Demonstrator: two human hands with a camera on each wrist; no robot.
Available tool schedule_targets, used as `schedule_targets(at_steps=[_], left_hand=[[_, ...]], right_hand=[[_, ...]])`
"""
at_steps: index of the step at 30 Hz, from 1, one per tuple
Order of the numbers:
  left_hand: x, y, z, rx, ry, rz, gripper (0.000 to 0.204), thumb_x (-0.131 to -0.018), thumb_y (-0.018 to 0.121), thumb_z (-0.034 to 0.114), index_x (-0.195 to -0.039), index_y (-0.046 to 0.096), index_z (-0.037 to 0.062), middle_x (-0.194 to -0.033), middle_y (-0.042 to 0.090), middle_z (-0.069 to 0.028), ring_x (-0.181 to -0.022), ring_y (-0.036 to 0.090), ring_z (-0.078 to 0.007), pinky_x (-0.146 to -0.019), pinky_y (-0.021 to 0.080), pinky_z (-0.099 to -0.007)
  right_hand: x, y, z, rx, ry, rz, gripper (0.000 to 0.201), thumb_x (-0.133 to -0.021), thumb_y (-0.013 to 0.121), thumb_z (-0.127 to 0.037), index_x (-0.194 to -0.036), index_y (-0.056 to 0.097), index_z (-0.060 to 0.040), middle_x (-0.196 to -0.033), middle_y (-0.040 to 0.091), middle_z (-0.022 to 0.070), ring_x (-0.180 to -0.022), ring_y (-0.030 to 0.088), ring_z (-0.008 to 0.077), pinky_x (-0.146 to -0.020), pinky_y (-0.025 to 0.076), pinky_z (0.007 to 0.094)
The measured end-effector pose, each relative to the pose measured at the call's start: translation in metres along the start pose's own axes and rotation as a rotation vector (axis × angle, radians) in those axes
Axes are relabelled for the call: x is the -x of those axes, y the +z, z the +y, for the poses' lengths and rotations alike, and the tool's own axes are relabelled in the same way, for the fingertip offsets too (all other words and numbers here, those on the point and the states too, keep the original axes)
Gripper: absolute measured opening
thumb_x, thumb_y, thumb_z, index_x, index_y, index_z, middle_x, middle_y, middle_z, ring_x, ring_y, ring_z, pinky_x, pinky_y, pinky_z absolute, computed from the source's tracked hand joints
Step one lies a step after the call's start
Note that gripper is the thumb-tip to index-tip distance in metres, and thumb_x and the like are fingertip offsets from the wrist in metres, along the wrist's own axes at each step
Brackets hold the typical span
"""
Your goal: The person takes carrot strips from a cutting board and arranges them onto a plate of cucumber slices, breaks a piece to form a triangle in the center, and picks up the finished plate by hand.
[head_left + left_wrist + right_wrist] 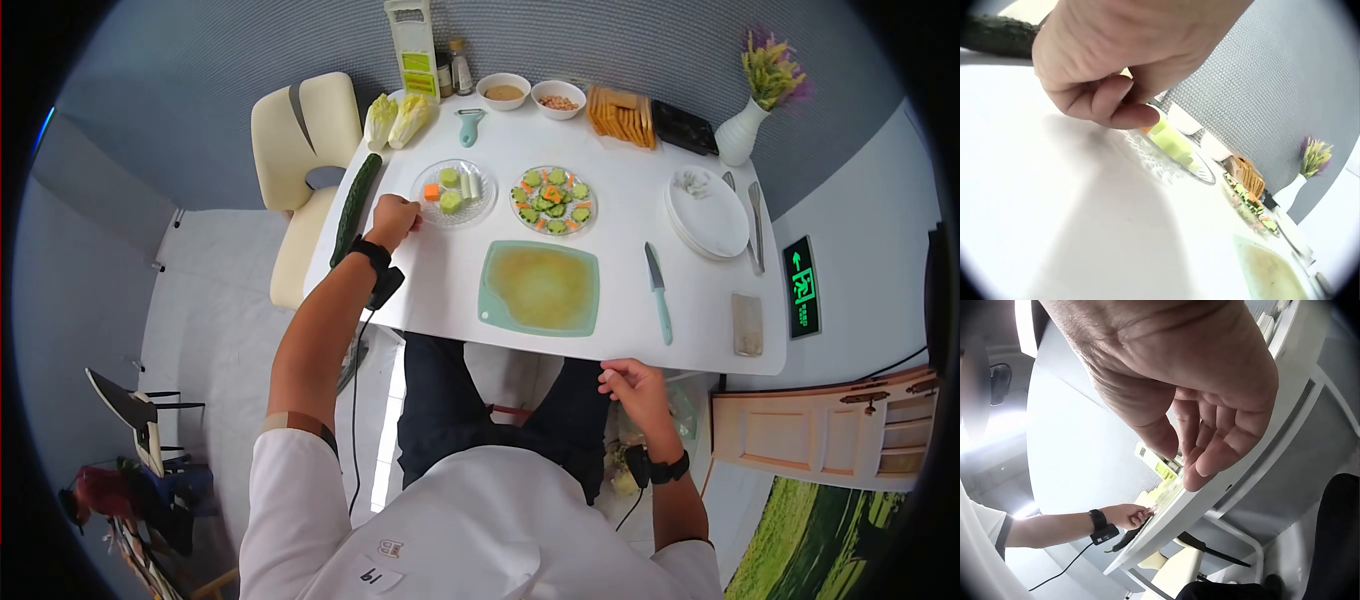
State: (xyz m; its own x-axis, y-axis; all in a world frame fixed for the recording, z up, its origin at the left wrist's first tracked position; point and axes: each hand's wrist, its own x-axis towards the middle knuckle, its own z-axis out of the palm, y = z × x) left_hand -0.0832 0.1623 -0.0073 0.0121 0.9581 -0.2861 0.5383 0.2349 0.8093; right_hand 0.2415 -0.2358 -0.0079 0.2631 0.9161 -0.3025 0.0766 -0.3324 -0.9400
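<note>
L hand [395, 220] is curling its fingers by the L rim of the clear plate [484, 201]; can't tell if it's pinching it. Orange chunk [431, 191] & green veg pcs [451, 202] are sitting on that plate. Cucumber [357, 205] is lying just L of the hand. R hand [642, 397] is hanging near the table [430, 290] edge, fingers loosely bent, holding nothing.
</note>
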Motion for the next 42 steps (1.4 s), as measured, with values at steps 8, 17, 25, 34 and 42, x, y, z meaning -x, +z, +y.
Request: schedule_targets(at_steps=[8, 17, 25, 34, 42], left_hand=[[-0.002, 0.006, 0.018, -0.211, 0.154, 0.045, 0.021, -0.090, 0.065, 0.015, -0.085, 0.071, -0.0054, -0.067, 0.071, -0.0101, -0.057, 0.070, -0.0182, -0.060, 0.058, -0.0315], [-0.005, 0.014, 0.012, -0.158, 0.210, 0.062, 0.022, -0.090, 0.068, 0.018, -0.087, 0.072, -0.0032, -0.069, 0.071, -0.0093, -0.057, 0.069, -0.0176, -0.059, 0.057, -0.0308], [0.004, 0.014, 0.010, -0.134, 0.142, 0.016, 0.026, -0.089, 0.069, 0.020, -0.081, 0.071, -0.0042, -0.069, 0.070, -0.0105, -0.057, 0.069, -0.0182, -0.059, 0.057, -0.0305], [0.003, 0.017, 0.003, -0.066, 0.147, 0.002, 0.028, -0.091, 0.069, 0.021, -0.081, 0.070, -0.0046, -0.067, 0.070, -0.0096, -0.055, 0.068, -0.0172, -0.056, 0.057, -0.0304], [0.009, 0.016, 0.005, -0.066, 0.132, 0.001, 0.029, -0.090, 0.071, 0.024, -0.079, 0.069, -0.0029, -0.067, 0.070, -0.0088, -0.055, 0.068, -0.0164, -0.055, 0.056, -0.0297]], right_hand=[[-0.001, 0.003, 0.005, -0.029, 0.037, 0.003, 0.021, -0.097, 0.065, -0.010, -0.114, 0.071, 0.0012, -0.092, 0.075, 0.0085, -0.078, 0.072, 0.0127, -0.067, 0.053, 0.0228], [-0.003, 0.004, 0.005, -0.026, 0.048, 0.008, 0.020, -0.098, 0.065, -0.010, -0.114, 0.071, 0.0017, -0.092, 0.075, 0.0092, -0.078, 0.072, 0.0128, -0.067, 0.054, 0.0233], [-0.005, 0.003, 0.008, -0.016, 0.043, 0.021, 0.020, -0.099, 0.064, -0.010, -0.113, 0.070, 0.0023, -0.092, 0.076, 0.0096, -0.079, 0.072, 0.0125, -0.067, 0.054, 0.0238], [-0.001, 0.005, 0.005, -0.010, 0.051, 0.019, 0.021, -0.098, 0.065, -0.011, -0.114, 0.071, 0.0017, -0.093, 0.076, 0.0094, -0.080, 0.072, 0.0124, -0.068, 0.054, 0.0235], [0.007, 0.009, 0.003, 0.003, 0.065, 0.013, 0.021, -0.098, 0.066, -0.011, -0.114, 0.072, 0.0009, -0.093, 0.076, 0.0084, -0.079, 0.072, 0.0125, -0.069, 0.054, 0.0234]])
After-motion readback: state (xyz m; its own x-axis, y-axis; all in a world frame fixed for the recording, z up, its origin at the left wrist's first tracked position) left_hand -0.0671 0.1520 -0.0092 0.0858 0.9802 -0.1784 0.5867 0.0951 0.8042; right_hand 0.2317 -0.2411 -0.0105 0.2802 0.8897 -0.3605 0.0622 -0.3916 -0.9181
